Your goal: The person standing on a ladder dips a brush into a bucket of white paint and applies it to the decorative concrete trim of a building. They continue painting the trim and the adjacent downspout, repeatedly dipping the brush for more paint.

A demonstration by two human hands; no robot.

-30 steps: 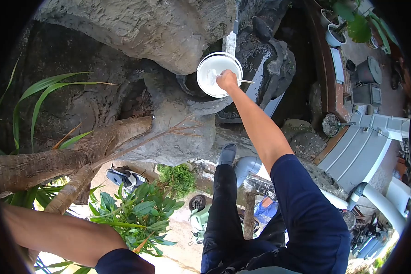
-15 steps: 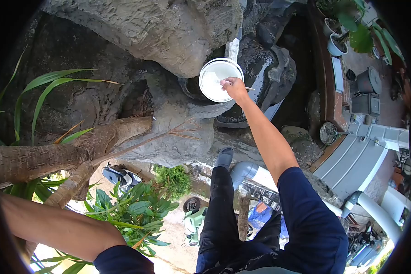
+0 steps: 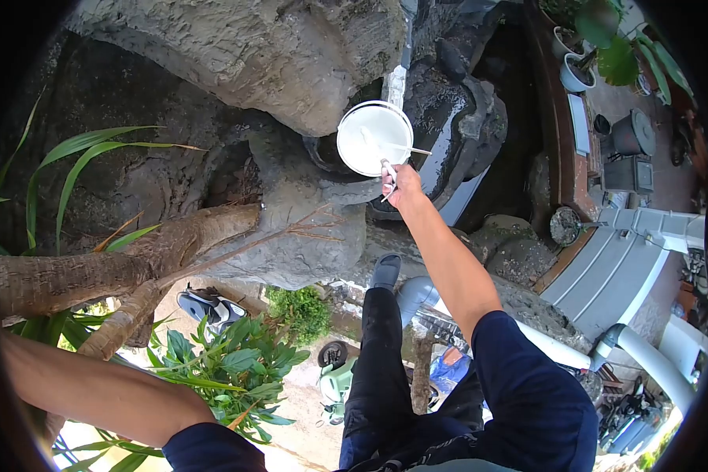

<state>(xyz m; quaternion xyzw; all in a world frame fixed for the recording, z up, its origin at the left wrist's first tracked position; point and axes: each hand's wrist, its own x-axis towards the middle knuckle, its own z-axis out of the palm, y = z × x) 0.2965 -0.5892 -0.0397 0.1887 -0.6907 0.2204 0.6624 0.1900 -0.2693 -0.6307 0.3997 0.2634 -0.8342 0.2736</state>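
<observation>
A white bucket (image 3: 367, 130) holding white liquid sits in a hollow of the grey rock (image 3: 291, 55). A thin stick (image 3: 414, 149) lies across its right rim. My right hand (image 3: 400, 187) is at the bucket's near rim, closed on a small white-smeared tool (image 3: 388, 168) whose tip points toward the bucket. My right arm stretches out from a dark blue sleeve. Only my left forearm (image 3: 94, 389) shows at the lower left; the hand itself is out of frame.
A thick brown trunk (image 3: 94, 267) and green leaves (image 3: 228, 366) stand at left. My dark-trousered leg and grey shoe (image 3: 388, 269) rest on the rock ledge beside a grey pipe (image 3: 417, 293). Sandals (image 3: 208, 305) lie far below. Potted plants (image 3: 578, 67) and white steps (image 3: 621, 259) are at right.
My right hand has drawn back out of the bucket to its near rim, now gripping the white-smeared tool. The view shifted slightly.
</observation>
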